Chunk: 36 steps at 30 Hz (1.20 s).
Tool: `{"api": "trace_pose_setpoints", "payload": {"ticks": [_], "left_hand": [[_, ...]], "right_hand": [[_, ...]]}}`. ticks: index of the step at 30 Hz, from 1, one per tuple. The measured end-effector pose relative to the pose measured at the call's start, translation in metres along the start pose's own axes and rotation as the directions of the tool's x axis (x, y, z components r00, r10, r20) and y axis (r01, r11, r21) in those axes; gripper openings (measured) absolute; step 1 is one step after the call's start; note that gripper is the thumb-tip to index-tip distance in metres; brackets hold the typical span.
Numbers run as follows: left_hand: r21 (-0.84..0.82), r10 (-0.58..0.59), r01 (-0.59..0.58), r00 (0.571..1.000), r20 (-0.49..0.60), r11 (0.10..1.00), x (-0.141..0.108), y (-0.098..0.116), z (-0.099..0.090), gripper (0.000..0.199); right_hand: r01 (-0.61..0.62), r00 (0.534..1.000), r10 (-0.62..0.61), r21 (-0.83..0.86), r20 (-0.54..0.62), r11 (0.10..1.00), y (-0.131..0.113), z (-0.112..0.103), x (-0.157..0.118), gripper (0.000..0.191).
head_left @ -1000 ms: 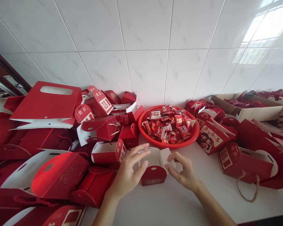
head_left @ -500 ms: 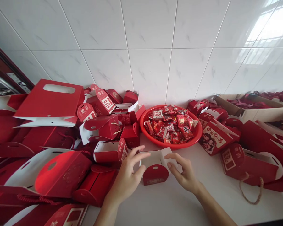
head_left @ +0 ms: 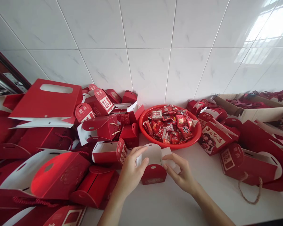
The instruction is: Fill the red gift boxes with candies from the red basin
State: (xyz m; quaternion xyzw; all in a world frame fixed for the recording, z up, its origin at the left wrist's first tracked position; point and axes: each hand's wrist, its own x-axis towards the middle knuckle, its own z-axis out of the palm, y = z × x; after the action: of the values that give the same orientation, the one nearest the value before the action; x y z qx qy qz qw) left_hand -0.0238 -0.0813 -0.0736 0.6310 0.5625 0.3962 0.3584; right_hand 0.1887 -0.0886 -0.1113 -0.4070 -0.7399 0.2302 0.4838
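In the head view, a small open red box [head_left: 154,174] stands on the tabletop [head_left: 153,207], near side of a red basket [head_left: 197,134] of wrapped sweets [head_left: 169,127]. The left hand [head_left: 131,172] curves beside its left end, the right hand [head_left: 184,174] by its white right flap [head_left: 166,153]; both hands' fingers are bent, their grip impossible to tell.

left hand [head_left: 130,169]: bare, pretty slim, fingers [head_left: 136,152] long and kinda tapered
right hand [head_left: 182,174]: bare too, basically the same build
wrists [head_left: 194,189]: bare, on the narrow side
forearms [head_left: 207,204]: slender, bare right down to the bottom edge, a bit wider toward the elbow end
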Motion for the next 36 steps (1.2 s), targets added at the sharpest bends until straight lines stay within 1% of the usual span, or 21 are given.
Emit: {"api": "trace_pose_setpoints", "payload": {"ticks": [4,8,10,13,16,22,26,30,33,36], "left_hand": [[-0.055,0.000,0.004,0.997,0.078,0.998,-0.003,0.002,-0.007,0.050],[-0.096,0.058,-0.046,0.990,0.131,0.994,-0.009,-0.001,-0.009,0.067],[-0.087,0.082,-0.070,0.987,0.141,0.994,-0.012,-0.003,-0.009,0.071],[-0.061,0.107,-0.100,0.985,0.132,0.993,-0.015,-0.006,-0.009,0.071],[-0.032,0.113,-0.111,0.989,0.094,0.993,-0.017,-0.006,-0.009,0.072],[0.026,0.072,-0.073,0.997,0.027,0.997,-0.018,-0.005,-0.006,0.077],[0.065,0.020,-0.021,1.000,0.019,0.998,-0.017,-0.001,-0.007,0.076],[0.047,-0.002,0.000,0.999,0.033,0.999,-0.013,0.003,-0.011,0.075],[0.016,-0.007,0.006,0.998,0.070,1.000,-0.009,0.004,-0.012,0.071],[-0.017,-0.001,0.003,0.992,0.126,1.000,-0.008,0.004,-0.011,0.073]], "right_hand": [[-0.010,0.999,0.009,0.031,0.031,0.999,0.001,-0.001,0.001,0.020],[-0.030,0.995,0.020,0.094,0.099,0.995,0.002,-0.005,0.002,0.036],[-0.055,0.992,0.040,0.119,0.123,0.991,0.002,-0.007,0.002,0.041],[-0.106,0.984,0.081,0.159,0.161,0.981,0.002,-0.007,0.004,0.045],[-0.144,0.975,0.100,0.222,0.198,0.964,0.003,-0.006,0.007,0.052],[-0.268,0.944,0.178,0.328,0.280,0.906,0.007,-0.001,0.011,0.066],[-0.322,0.933,0.222,0.376,0.284,0.869,0.009,0.003,0.010,0.069],[-0.340,0.930,0.247,0.382,0.274,0.859,0.009,0.005,0.010,0.067],[-0.324,0.938,0.244,0.377,0.244,0.868,0.010,0.006,0.010,0.068],[-0.320,0.940,0.240,0.377,0.245,0.869,0.011,0.006,0.008,0.070]]}}
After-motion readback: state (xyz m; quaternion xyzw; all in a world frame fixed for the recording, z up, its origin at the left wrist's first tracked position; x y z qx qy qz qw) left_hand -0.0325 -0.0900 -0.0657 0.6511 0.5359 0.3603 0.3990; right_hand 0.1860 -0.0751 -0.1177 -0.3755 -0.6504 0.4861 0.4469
